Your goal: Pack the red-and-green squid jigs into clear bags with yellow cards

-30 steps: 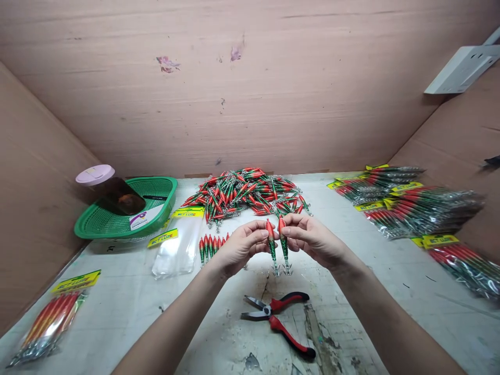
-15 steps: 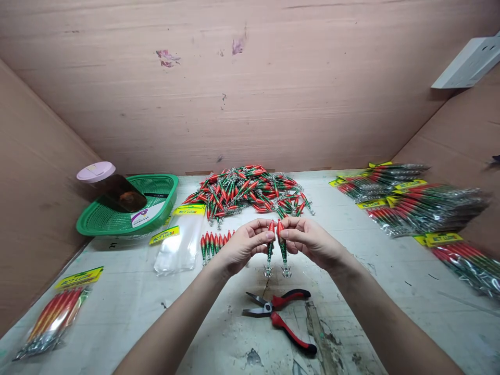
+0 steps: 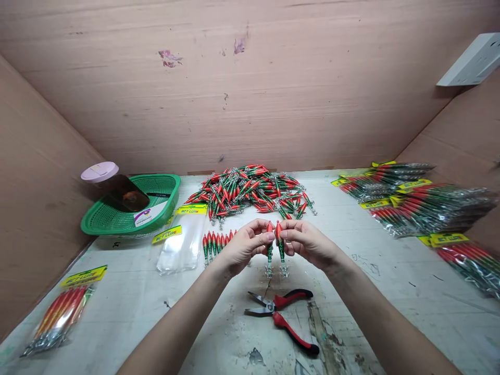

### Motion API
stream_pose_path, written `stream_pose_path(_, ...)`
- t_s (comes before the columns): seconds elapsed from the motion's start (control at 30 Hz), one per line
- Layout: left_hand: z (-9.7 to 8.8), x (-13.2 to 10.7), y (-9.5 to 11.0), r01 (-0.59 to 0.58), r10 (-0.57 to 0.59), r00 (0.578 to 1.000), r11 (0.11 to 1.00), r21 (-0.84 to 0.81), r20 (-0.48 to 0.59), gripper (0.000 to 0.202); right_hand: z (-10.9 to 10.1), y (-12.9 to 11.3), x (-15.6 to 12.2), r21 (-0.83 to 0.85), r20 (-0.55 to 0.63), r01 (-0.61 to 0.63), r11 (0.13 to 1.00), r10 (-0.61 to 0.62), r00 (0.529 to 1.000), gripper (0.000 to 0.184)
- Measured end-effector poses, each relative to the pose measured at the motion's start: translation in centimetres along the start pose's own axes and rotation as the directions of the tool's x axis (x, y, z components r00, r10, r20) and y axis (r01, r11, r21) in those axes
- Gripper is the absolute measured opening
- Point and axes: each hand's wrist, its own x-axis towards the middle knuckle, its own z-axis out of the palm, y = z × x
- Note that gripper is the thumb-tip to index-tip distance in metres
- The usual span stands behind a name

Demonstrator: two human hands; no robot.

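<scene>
Between the fingers of my left hand [image 3: 246, 247] hangs a red-and-green squid jig [image 3: 269, 245], its hook crown pointing down. My right hand [image 3: 310, 245] pinches a second squid jig [image 3: 280, 244] of the same kind, close beside the first. Both hands are closed and held above the table. Partly behind my left hand, a row of squid jigs [image 3: 213, 245] lies side by side with red ends away from me. A large heap of squid jigs [image 3: 244, 190] lies at the back. Below my hands rest pliers [image 3: 279, 308] with red-and-black handles, jaws apart.
To the left are clear bags [image 3: 179, 250] with yellow headers, a green basket [image 3: 91, 221] holding a lidded cup [image 3: 121, 191], and a filled bag [image 3: 58, 320]. Packed lures [image 3: 425, 208] are piled on the right. A socket box [image 3: 471, 60] hangs on the right wall.
The whole view has shifted slightly, moving the scene a little to the right. The jig in my right hand has come slightly nearer the left one and looks more upright. Both hands keep their grips.
</scene>
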Motion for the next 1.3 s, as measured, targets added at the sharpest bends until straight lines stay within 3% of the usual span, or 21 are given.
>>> stream_pose_path(0.17, -1.3, 1.7, -1.5, 0.068, 0.019, 0.976, 0.92, 0.385, -0.218, 0.029, -0.5, 2.9, 3.0, -0.193, -0.165, -0.108, 0.975, 0.076, 0.983, 0.025)
stream_pose_path(0.23, -1.6, 2.7, -2.2, 0.138, 0.06, 0.945, 0.819, 0.557, -0.322, 0.023, -0.2, 4.5, 4.7, -0.289, -0.256, -0.203, 0.936, 0.129, 0.958, 0.019)
stream_pose_path(0.33, -1.9, 3.9, -3.0, 0.232, 0.127, 0.909, 0.638, 0.734, -0.398, 0.021, 1.0, 6.2, 6.6, -0.408, -0.338, -0.324, 0.853, 0.189, 0.922, 0.023)
stream_pose_path(0.5, -2.4, 4.0, -3.4, 0.305, 0.225, 0.886, 0.378, 0.874, -0.406, 0.023, 2.3, 6.5, 6.8, -0.609, -0.362, -0.329, 0.722, 0.116, 0.925, 0.027)
stream_pose_path(0.63, -2.1, 4.8, -3.2, 0.225, 0.31, 0.905, 0.236, 0.945, -0.292, 0.024, 0.3, 4.8, 5.8, -0.794, -0.376, -0.247, 0.556, -0.129, 0.918, 0.023)
stream_pose_path(0.77, -0.2, 7.9, -3.2, -0.047, 0.303, 0.953, 0.09, 0.995, 0.017, 0.022, -3.4, 2.7, 5.2, -0.885, -0.432, -0.299, 0.356, -0.391, 0.813, 0.017)
stream_pose_path(0.83, 0.8, 9.8, -3.3, -0.198, 0.259, 0.948, 0.012, 0.98, 0.188, 0.019, -5.2, 1.8, 5.1, -0.898, -0.436, -0.342, 0.276, -0.472, 0.766, 0.013)
stream_pose_path(0.93, 1.7, 12.0, -3.6, -0.372, 0.195, 0.904, -0.074, 0.925, 0.38, 0.023, -7.8, 1.1, 4.7, -0.905, -0.417, -0.392, 0.168, -0.542, 0.73, 0.012)
stream_pose_path(1.0, 1.8, 12.8, -3.6, -0.445, 0.18, 0.871, -0.104, 0.889, 0.457, 0.025, -9.2, 0.9, 4.5, -0.921, -0.36, -0.381, 0.081, -0.553, 0.752, 0.011)
stream_pose_path(1.13, 1.2, 13.1, -3.2, -0.522, 0.223, 0.819, -0.094, 0.848, 0.529, 0.015, -10.8, 1.2, 4.5, -0.965, -0.16, -0.24, -0.102, -0.497, 0.853, 0.017)
stream_pose_path(1.2, 0.7, 12.6, -2.9, -0.533, 0.284, 0.802, -0.057, 0.844, 0.525, 0.008, -11.2, 1.5, 4.7, -0.968, -0.094, -0.19, -0.161, -0.471, 0.877, 0.018)
stream_pose_path(1.3, -0.3, 11.5, -2.4, -0.496, 0.433, 0.791, 0.041, 0.867, 0.432, 0.015, -11.7, 1.7, 4.9, -0.969, -0.023, -0.13, -0.212, -0.442, 0.897, 0.014)
